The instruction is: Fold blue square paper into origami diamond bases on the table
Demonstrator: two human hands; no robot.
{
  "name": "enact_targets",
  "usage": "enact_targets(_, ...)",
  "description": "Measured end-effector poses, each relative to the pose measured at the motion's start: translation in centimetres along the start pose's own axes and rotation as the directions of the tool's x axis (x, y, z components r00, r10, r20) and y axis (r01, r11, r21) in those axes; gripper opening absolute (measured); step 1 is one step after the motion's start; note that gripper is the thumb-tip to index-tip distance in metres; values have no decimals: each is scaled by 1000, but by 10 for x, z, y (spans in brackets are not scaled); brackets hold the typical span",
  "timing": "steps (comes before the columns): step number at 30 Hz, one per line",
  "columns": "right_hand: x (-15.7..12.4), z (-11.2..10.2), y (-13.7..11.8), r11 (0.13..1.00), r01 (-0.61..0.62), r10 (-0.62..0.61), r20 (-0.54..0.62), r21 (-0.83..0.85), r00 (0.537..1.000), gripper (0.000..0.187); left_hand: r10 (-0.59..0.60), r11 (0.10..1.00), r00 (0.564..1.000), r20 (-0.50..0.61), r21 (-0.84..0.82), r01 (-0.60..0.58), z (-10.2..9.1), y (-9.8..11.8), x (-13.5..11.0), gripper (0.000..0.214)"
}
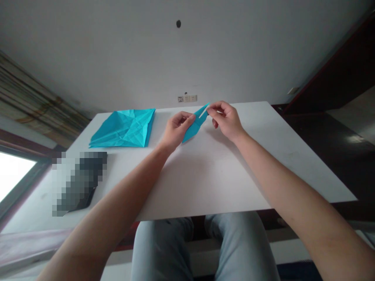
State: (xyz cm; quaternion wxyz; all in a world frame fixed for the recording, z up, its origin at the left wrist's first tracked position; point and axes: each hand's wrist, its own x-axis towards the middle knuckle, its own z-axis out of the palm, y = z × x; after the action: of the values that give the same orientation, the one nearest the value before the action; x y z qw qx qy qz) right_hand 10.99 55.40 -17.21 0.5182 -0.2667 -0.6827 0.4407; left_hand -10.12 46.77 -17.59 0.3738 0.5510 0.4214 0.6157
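A small folded piece of blue origami paper (193, 128) is held up over the far middle of the white table. My left hand (179, 127) grips its left side, thumb on top and fingers curled beneath. At its upper right, my right hand (225, 117) pinches a narrow pointed flap between thumb and fingers. A pale slit shows between that flap and the rest of the paper. The undersides of the fingers are hidden. To the left, a larger creased stack of blue paper (124, 130) lies flat, its top sheet marked with many fold lines.
The white table (222, 183) extends under both forearms. A dark flat device (88, 195), mostly blurred out, lies near its left edge. Behind the table rises a grey wall with sockets (187, 98). A curtain (29, 89) hangs at the left; my knees are below the front edge.
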Motion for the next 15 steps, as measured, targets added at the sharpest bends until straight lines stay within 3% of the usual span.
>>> enact_targets(5, 2, -1, 2, 1000, -2, 2, -22, 1, 1000, 72, -28, 999, 999, -26, 40, 29, 0, 1, 0, 51)
enact_targets(10, 0, -1, 0, 998, 1, 0, 27, -64, 1000, 72, -15, 994, 999, -36, 109, 19, -1, 1, 0, 55)
enact_targets(15, 0, -9, 4, 985, 5, -5, 1, -175, 1000, 69, -5, 979, 990, -140, 200, 33, -9, -10, 4, 61)
